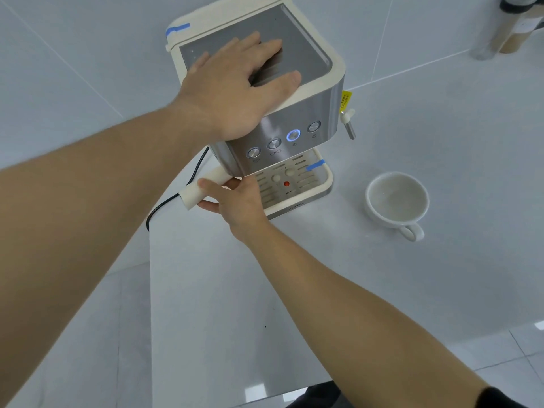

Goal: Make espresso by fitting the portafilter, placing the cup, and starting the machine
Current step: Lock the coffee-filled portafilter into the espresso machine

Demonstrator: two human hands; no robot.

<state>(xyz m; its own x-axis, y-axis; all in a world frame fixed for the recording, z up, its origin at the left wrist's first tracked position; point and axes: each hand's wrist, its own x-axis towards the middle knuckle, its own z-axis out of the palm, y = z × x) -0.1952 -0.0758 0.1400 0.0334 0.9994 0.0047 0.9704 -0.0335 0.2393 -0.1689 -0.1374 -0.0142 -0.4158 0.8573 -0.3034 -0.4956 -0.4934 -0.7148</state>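
Observation:
A cream and steel espresso machine (312,113) stands at the back of the white counter. My left hand (235,83) lies flat on its top plate, fingers spread, holding nothing. My right hand (235,198) is closed around the cream handle of the portafilter (197,191), which sticks out to the left from under the machine's front; its head is hidden beneath the housing. One of the front buttons (293,135) glows blue. A white cup (397,201), empty, stands on the counter to the right of the machine, handle toward me.
The drip tray (319,179) with a slotted grate and a red float lies under the brew head. A steam wand (349,126) hangs on the machine's right side. A black power cord (176,195) runs off the counter's left edge. Cylindrical containers (506,28) stand far right.

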